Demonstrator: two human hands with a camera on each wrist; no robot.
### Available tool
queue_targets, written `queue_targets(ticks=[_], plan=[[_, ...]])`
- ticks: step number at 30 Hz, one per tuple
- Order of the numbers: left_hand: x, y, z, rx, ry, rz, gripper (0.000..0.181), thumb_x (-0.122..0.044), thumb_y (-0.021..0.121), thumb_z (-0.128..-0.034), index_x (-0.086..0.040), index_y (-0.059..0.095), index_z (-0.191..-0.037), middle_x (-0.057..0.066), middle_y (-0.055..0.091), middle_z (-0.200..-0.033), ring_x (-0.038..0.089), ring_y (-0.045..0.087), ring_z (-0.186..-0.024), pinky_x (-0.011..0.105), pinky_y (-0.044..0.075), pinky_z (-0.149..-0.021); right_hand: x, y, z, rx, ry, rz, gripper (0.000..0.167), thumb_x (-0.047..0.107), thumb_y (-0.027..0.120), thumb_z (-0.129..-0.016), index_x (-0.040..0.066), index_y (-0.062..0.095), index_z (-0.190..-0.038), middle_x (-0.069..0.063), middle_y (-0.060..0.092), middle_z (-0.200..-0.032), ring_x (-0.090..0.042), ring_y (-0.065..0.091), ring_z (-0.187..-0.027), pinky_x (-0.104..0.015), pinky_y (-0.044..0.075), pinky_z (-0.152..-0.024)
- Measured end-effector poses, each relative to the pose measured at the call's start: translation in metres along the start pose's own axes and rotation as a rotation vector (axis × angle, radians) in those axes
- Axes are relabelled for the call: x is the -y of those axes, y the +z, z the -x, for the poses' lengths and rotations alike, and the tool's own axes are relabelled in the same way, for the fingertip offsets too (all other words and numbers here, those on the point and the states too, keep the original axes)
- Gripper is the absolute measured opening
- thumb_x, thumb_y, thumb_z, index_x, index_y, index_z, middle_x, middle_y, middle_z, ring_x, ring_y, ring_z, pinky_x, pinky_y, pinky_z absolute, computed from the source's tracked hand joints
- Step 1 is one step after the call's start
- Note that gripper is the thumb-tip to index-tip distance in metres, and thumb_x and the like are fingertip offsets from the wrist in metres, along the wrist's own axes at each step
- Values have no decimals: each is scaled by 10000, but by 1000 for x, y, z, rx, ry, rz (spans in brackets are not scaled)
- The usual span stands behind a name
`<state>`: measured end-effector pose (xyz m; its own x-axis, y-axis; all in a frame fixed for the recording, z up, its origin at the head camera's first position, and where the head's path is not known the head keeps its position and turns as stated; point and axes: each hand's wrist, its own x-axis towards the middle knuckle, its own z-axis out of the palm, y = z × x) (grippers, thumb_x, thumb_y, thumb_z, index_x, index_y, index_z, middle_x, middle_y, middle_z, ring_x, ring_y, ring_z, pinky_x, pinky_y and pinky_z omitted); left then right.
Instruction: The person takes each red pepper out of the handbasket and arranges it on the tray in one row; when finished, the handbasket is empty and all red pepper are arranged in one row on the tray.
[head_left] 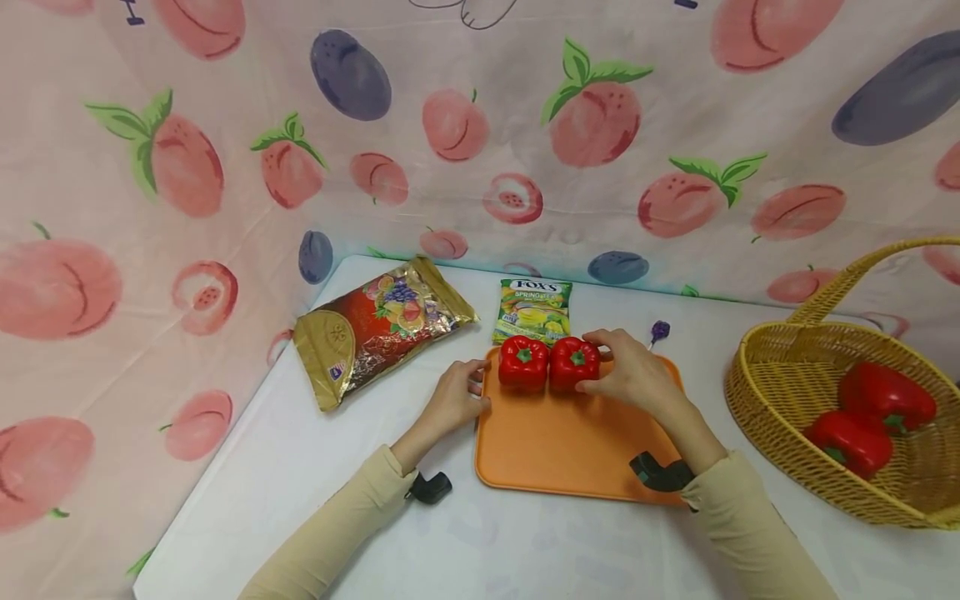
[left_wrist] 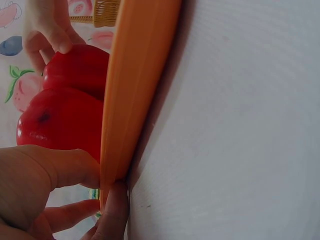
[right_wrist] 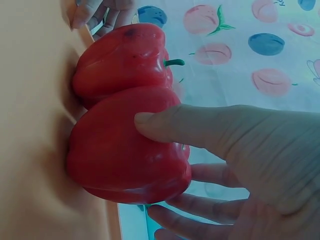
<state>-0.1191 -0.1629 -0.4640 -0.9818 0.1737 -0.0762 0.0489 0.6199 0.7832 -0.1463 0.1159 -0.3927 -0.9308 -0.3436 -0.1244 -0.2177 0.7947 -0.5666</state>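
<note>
Two red bell peppers stand side by side, touching, at the back of an orange tray [head_left: 562, 450]. The right hand [head_left: 633, 371] grips the right pepper [head_left: 574, 364], its thumb [right_wrist: 165, 125] on the near side and fingers behind it in the right wrist view. Beside the left pepper [head_left: 523, 364], the left hand [head_left: 453, 398] pinches the tray's left rim [left_wrist: 135, 75], with thumb and fingers on either side of the edge in the left wrist view.
A yellow wicker basket [head_left: 765, 417] holding two red peppers [head_left: 851, 442] stands at the right. Behind the tray lie a green FOX'S candy packet [head_left: 532, 308] and a purple lollipop [head_left: 660, 331]. A gold and red bag [head_left: 382, 325] lies at the back left.
</note>
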Motion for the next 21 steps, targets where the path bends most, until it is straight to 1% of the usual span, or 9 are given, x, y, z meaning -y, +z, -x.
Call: queue_targets(ticks=[7,12,16,21], plan=[[0,1,-1,-3,-5,-2,613,26,737,-752,28,563,-1339,119,570,-1048,182,596,-853,302,518,-762,0,-2,0,0,-11,11,788,304,840,-766,19,486,-1409,-250,503,-1331,-415,531,-1165,-583,482,-890],[-1,1,0,-4,4,-8,620,27,731,-745,35,558,-1340,130,574,-1049,188,600,-855,308,518,-760,0,-7,2,13,11,18,817,354,830,-767,35,469,-1427,-264,473,-1369,-424,502,-1189,-603,465,-903],[-1,1,0,-9,9,-6,623,28,730,-741,35,559,-1340,134,575,-1049,189,601,-854,309,517,-761,0,-11,3,16,29,31,813,383,816,-774,52,469,-1431,-253,475,-1376,-425,491,-1205,-633,447,-898],[1,1,0,-26,23,0,613,39,723,-726,38,573,-1321,139,582,-1031,197,610,-843,310,511,-756,-1,-17,6,8,43,44,783,364,807,-787,51,475,-1423,-247,499,-1350,-424,488,-1216,-634,437,-895]])
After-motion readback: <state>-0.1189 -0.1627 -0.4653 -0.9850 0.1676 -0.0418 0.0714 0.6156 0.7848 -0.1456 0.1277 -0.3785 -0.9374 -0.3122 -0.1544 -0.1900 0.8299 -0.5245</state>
